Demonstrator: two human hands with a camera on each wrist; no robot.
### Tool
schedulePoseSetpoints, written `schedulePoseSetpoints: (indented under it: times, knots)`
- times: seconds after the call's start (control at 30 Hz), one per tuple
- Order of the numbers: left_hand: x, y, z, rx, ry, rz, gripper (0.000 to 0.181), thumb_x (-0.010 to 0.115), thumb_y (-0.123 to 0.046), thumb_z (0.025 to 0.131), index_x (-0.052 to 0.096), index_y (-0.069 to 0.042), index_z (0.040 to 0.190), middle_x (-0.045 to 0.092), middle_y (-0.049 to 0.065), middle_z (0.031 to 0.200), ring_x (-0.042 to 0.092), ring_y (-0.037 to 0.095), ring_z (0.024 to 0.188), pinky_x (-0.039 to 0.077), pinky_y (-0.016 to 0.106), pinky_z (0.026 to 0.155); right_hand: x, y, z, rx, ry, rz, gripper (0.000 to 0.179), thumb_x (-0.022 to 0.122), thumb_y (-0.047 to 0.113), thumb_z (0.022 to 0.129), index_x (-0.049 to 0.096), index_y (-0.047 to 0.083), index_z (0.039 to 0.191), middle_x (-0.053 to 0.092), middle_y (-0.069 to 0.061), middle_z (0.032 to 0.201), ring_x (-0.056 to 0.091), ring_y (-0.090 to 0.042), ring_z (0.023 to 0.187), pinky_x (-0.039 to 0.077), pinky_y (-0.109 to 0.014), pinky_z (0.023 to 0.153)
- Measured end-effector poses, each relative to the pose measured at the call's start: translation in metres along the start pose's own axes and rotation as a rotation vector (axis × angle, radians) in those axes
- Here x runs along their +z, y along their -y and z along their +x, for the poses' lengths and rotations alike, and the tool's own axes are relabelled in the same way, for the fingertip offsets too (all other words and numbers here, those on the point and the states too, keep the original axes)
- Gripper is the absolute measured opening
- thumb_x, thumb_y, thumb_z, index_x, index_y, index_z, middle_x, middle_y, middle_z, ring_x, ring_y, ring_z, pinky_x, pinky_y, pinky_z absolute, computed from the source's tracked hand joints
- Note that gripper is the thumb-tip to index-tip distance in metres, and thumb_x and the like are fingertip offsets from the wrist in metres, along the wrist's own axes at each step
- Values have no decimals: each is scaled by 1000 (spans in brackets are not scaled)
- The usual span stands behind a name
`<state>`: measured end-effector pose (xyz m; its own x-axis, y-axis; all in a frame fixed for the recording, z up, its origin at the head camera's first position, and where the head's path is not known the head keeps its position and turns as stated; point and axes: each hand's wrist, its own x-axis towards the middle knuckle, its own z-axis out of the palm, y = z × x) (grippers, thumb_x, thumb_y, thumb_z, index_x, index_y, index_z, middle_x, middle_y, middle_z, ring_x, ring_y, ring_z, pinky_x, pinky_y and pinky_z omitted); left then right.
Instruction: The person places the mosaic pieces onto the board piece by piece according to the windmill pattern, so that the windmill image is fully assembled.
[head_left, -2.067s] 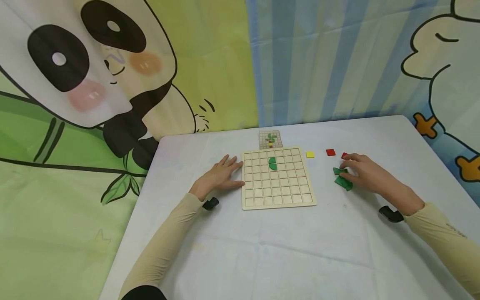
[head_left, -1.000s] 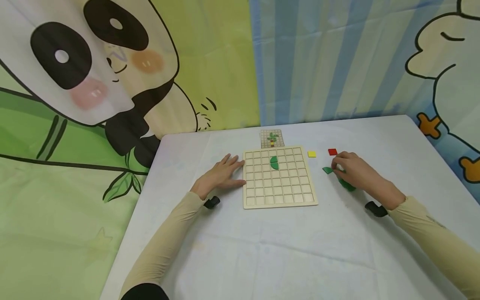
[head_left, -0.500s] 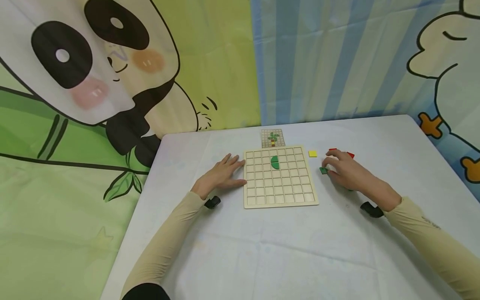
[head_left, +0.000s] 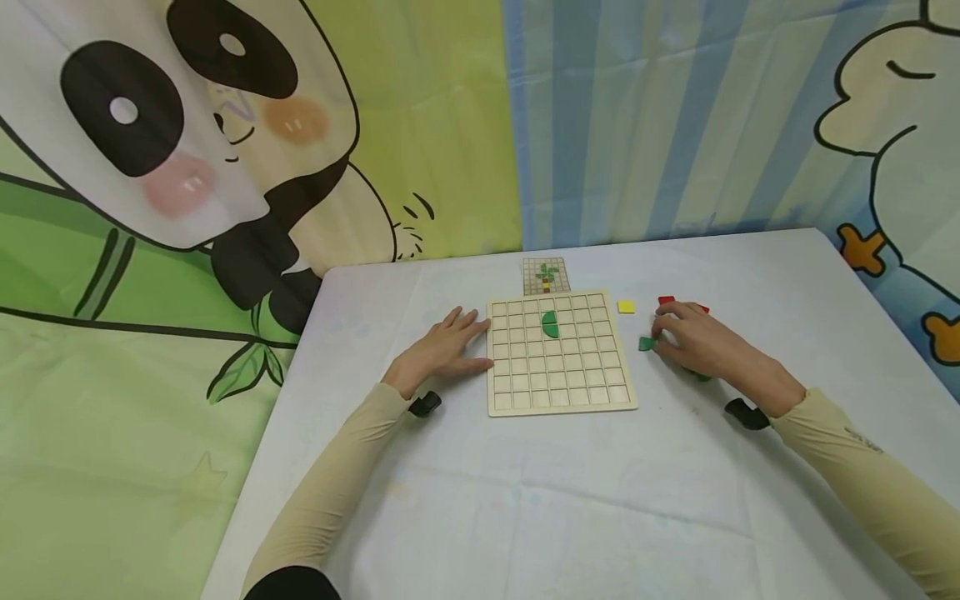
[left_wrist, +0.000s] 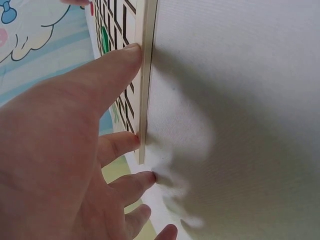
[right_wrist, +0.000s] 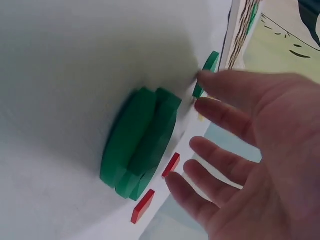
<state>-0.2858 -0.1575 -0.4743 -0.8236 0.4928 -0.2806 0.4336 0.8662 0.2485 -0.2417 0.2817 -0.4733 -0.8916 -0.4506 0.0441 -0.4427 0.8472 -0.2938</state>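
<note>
The left hand (head_left: 438,350) has its fingers spread, with thumb and index finger touching the left edge of a wooden grid board (head_left: 555,375). Two green quarter-round tiles (head_left: 551,324) lie on the board, one above the other. To the board's right, the right hand (head_left: 697,340) pinches the end of a loose green tile (head_left: 646,343) between thumb and index finger, low at the tabletop. Its other fingers are loosely bent. Under that hand lies a small pile of green tiles (right_wrist: 142,142), mostly hidden in the head view.
A small pattern card (head_left: 546,276) lies against the board's far edge. A yellow square tile (head_left: 626,307) sits right of the board. Two red tiles (head_left: 666,300) lie beyond the right hand, one partly covered. Printed curtains stand behind the white table (head_left: 525,517).
My right hand has moved left from the green pile, bringing one green tile apart from it; that tile has turned on the table. My left hand stays at the board's edge.
</note>
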Motion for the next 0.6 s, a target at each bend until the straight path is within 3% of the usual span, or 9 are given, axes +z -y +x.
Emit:
schedulePoseSetpoints:
  times: [0.13,0.3,0.6]
  knots:
    - [0,0,0,-5,3,-11,87,56,-68,92,24,-27,161,14,7,170,-1,30,158,16,59,125,2,2,0,-30,8,57,30,75,13,89,68,8,117,54,-24,136,47,-45,127,44,-63,104]
    - [0,1,0,-1,6,-14,86,56,-68,93,24,-27,161,13,7,170,-1,30,158,16,59,125,5,1,1,-109,-34,43,26,77,9,87,70,7,112,57,-25,132,50,-42,123,45,-60,102]
    - [1,1,0,10,0,-14,85,57,-65,93,25,-26,161,14,7,170,-2,31,158,16,58,125,-6,13,7,-88,-3,72,28,76,10,89,69,7,116,54,-21,137,46,-40,129,46,-57,104]
